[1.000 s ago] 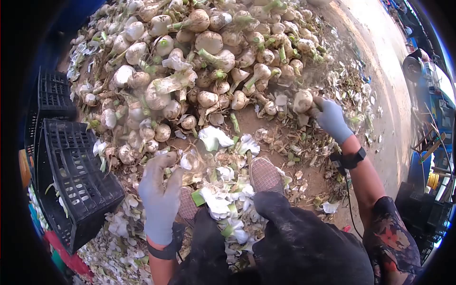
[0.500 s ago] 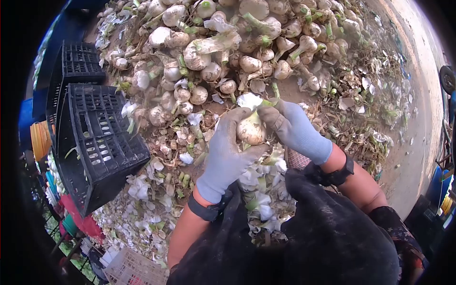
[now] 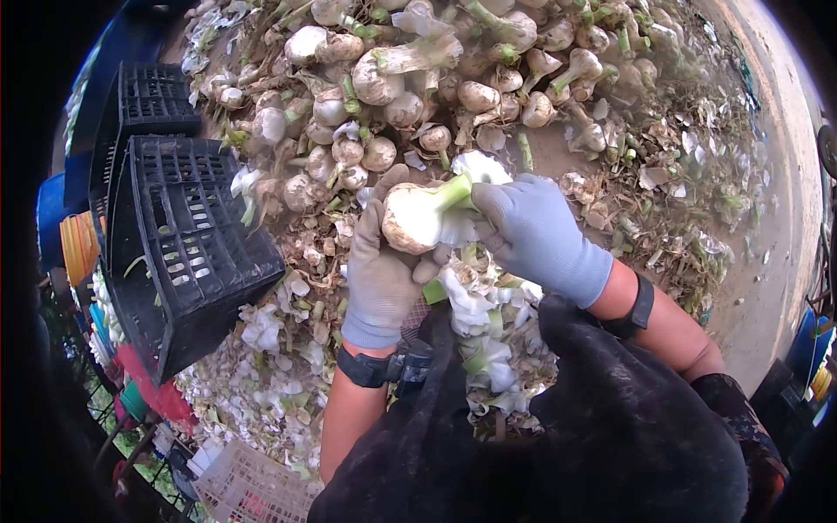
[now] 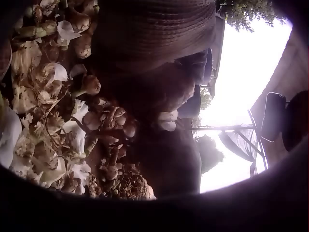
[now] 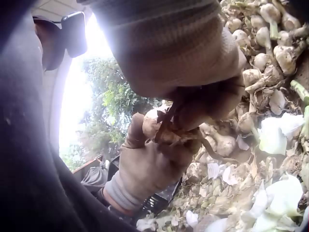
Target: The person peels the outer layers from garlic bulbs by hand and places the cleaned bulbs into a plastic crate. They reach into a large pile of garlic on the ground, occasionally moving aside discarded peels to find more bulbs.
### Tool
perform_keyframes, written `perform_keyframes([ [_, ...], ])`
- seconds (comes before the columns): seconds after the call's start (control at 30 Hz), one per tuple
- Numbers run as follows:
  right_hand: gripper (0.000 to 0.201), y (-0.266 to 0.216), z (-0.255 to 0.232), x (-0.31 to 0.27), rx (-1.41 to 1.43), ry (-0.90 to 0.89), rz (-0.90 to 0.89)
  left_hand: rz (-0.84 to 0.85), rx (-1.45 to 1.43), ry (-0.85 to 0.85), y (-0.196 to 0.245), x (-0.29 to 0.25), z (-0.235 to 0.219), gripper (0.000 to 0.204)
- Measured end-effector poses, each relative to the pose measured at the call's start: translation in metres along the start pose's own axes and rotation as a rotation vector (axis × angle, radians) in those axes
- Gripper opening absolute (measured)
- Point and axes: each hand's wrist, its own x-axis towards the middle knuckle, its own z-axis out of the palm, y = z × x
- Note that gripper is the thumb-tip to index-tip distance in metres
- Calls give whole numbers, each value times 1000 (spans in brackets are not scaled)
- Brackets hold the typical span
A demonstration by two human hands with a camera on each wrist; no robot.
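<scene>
A garlic bulb (image 3: 411, 220) with a pale green stem is held in front of the body in the head view, its white side partly bared. My gloved left hand (image 3: 381, 283) grips it from below and the left, thumb and fingers round the bulb. At the stem's side, my gloved right hand (image 3: 542, 240) pinches white garlic skin (image 3: 459, 228) that hangs off the bulb. In the right wrist view, brown peel (image 5: 166, 133) shows between the two hands. The left wrist view is dark, with the left hand (image 4: 149, 82) covering most of the bulb.
A large heap of garlic bulbs (image 3: 475, 96) with stems lies ahead. Black plastic crates (image 3: 196, 227) stand at the left. Peeled skins (image 3: 475, 305) cover the ground between the legs. A pale crate (image 3: 253, 484) sits at the lower left, and bare concrete (image 3: 767, 261) runs along the right.
The right hand picked a garlic bulb from the heap's edge and brought it to the left hand. Since then the bulb has tilted stem rightward, and skin has been pulled off its side.
</scene>
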Motion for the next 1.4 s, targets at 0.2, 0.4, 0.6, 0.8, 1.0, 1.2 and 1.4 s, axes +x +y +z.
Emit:
perform_keyframes([
  [0.2, 30, 3, 16, 4, 996, 46, 277, 195, 502, -176, -7, -3, -3, 71],
  [0.4, 19, -6, 11, -4, 951, -404, 367, 301, 793, 232, -1, 1, -23, 55],
  [0.6, 16, -7, 11, -7, 675, -253, 117, 398, 1067, -11, 3, -8, -7, 33],
  [0.8, 14, 32, 10, -26, 8, -273, 286, 181, 222, -54, 9, -15, -20, 37],
  [1.0, 24, -12, 4, -53, 442, -1115, -165, 52, -272, 157, 10, 6, -56, 42],
  [1.2, 46, -6, 4, 1, 228, -325, 59, -14, -133, 136, 6, 3, -29, 44],
  [1.4, 31, -19, 18, 17, 724, -310, 171, 313, 618, 195, -5, 6, -19, 36],
])
